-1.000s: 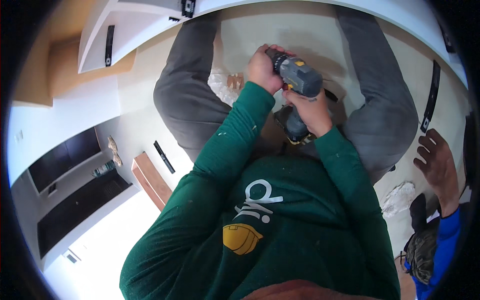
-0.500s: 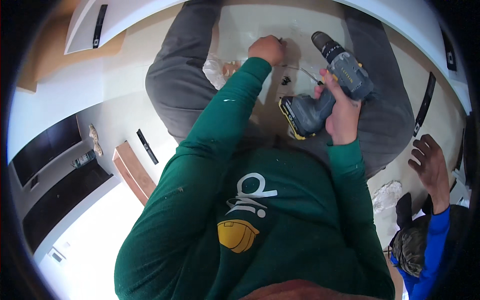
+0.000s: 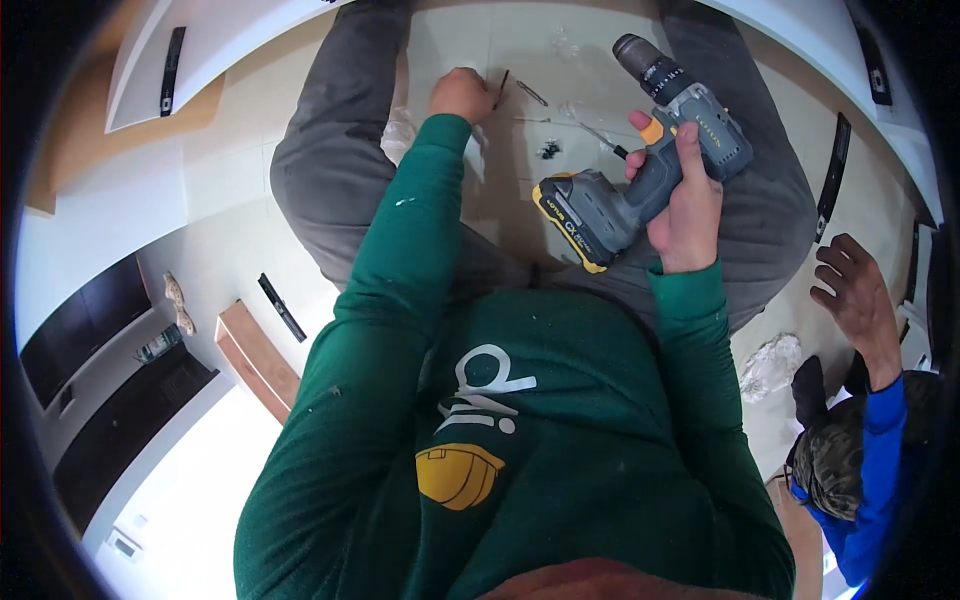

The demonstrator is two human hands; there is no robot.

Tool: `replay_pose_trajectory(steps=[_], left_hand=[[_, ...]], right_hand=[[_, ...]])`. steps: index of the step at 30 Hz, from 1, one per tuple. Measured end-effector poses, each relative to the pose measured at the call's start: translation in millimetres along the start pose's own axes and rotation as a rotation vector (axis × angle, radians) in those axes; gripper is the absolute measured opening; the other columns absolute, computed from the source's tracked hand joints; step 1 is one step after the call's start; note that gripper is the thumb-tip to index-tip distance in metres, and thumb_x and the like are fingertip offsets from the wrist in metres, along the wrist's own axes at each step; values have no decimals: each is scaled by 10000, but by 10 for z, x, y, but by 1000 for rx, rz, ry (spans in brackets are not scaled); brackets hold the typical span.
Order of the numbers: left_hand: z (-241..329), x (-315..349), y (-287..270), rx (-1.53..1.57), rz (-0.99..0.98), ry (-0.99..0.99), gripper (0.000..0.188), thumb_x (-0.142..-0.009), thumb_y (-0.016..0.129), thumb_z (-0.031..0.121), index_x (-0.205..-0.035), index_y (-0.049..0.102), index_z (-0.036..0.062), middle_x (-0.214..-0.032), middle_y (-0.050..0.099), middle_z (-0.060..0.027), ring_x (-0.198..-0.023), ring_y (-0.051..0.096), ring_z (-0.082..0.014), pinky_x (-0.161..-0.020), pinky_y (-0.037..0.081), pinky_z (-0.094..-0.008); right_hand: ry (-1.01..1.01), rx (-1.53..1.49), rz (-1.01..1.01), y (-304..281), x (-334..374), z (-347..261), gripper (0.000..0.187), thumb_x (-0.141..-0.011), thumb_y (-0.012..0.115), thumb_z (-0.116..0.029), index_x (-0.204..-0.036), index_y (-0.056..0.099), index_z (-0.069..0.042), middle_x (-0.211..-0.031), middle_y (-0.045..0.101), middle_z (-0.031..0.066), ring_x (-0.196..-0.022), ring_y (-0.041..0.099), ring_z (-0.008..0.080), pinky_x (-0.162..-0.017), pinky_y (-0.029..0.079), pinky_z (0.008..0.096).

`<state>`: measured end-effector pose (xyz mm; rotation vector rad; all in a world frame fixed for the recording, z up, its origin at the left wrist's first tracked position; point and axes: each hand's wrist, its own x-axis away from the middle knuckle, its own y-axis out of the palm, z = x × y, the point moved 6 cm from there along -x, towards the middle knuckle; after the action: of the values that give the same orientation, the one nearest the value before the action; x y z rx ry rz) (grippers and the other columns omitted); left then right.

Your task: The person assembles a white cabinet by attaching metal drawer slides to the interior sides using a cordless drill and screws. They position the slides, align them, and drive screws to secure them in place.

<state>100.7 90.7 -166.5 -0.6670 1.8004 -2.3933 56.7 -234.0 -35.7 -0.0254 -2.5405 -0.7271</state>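
Note:
My right hand [image 3: 685,205] is wrapped around the handle of a grey and yellow cordless drill [image 3: 700,125]. Its chuck points to the far side, and no bit shows in it. Over the floor between my legs, my left hand [image 3: 463,95] is closed, with a thin dark rod like a drill bit [image 3: 502,88] at its fingertips. Just right of that rod, another slim metal bit [image 3: 532,93] lies on the tiles. A screwdriver [image 3: 603,139] with a dark handle rests by the drill. Small black screws [image 3: 549,150] sit in a little heap nearer me.
Clear plastic scraps [image 3: 398,135] lie beside my left leg. White panels curve along the far side, with black rails [image 3: 173,72] on them and another rail [image 3: 833,180] at the right. A co-worker's hand [image 3: 855,300] reaches in at right. A wooden board [image 3: 257,360] lies at left.
My left hand has moved left with the thin dark rod, and the slim bit on the floor now shows. The drill remains in my right hand, turned slightly.

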Motion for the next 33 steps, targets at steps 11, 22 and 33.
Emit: replay_pose_trajectory(steps=[11, 22, 33], left_hand=[[135, 79, -38, 398, 55, -29, 212, -899, 648, 150, -1000, 734, -16, -915, 753, -164, -843, 743, -269, -774, 600, -406], [1321, 610, -1000, 1981, -159, 24, 207, -1072, 407, 188, -1123, 521, 23, -1204, 662, -226, -1191, 620, -382, -1053, 473, -494], [1738, 982, -1310, 2013, 126, 182, 249, -1102, 367, 310, -1096, 494, 95, -1350, 623, -218, -1217, 605, -371, -1040, 466, -495]], right_hand=[[155, -210, -91, -28, -21, 288, 614, -991, 623, -504, -1385, 514, -46, -1218, 694, 187, -858, 700, 226, -738, 584, 357], [65, -195, -308, 74, 49, 197, 729, -962, 585, -585, -1450, 456, -59, -1296, 649, 180, -836, 657, 195, -740, 569, 353], [87, -197, -376, 139, 102, 211, 766, -924, 586, -656, -1398, 491, -62, -1203, 667, 141, -804, 629, 182, -711, 556, 346]])
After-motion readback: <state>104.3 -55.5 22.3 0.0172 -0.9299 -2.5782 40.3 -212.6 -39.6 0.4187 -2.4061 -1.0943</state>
